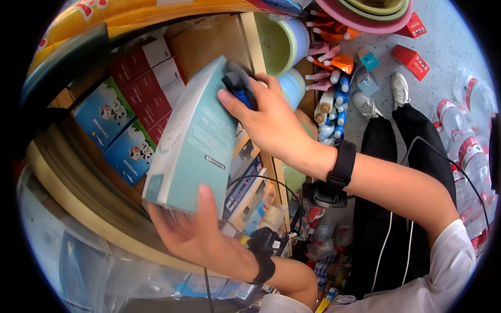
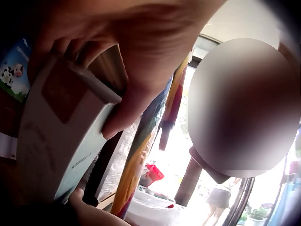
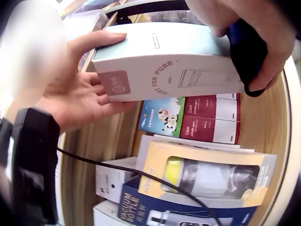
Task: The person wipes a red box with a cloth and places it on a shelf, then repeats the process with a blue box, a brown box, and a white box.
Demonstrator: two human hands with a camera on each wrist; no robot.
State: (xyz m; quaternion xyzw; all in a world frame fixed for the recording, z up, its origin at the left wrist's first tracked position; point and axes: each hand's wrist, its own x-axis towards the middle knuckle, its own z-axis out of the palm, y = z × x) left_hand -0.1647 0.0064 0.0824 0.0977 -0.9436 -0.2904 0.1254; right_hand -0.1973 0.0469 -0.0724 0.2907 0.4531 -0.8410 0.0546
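A pale teal and white box (image 1: 201, 135) is held tilted between the two hands above an open shelf compartment. The left hand (image 1: 193, 232) grips its lower end, thumb on the teal face and fingers beneath; the right wrist view shows that hand (image 3: 82, 89) around the box (image 3: 164, 70) end. At the upper end the right hand (image 1: 271, 117) pinches a dark blue and black item (image 1: 240, 86) against the box. In the left wrist view the box (image 2: 61, 127) lies under the left hand's (image 2: 127, 52) thumb and fingers.
Blue cow-print boxes (image 1: 107, 112) and dark red boxes (image 1: 143, 86) stand in the compartment. A boxed bottle (image 3: 207, 174) sits on the shelf in the right wrist view. Plastic basins (image 1: 365, 13), bottles (image 1: 464, 141) and small red boxes (image 1: 412, 61) are on the floor. Thin cables cross the view.
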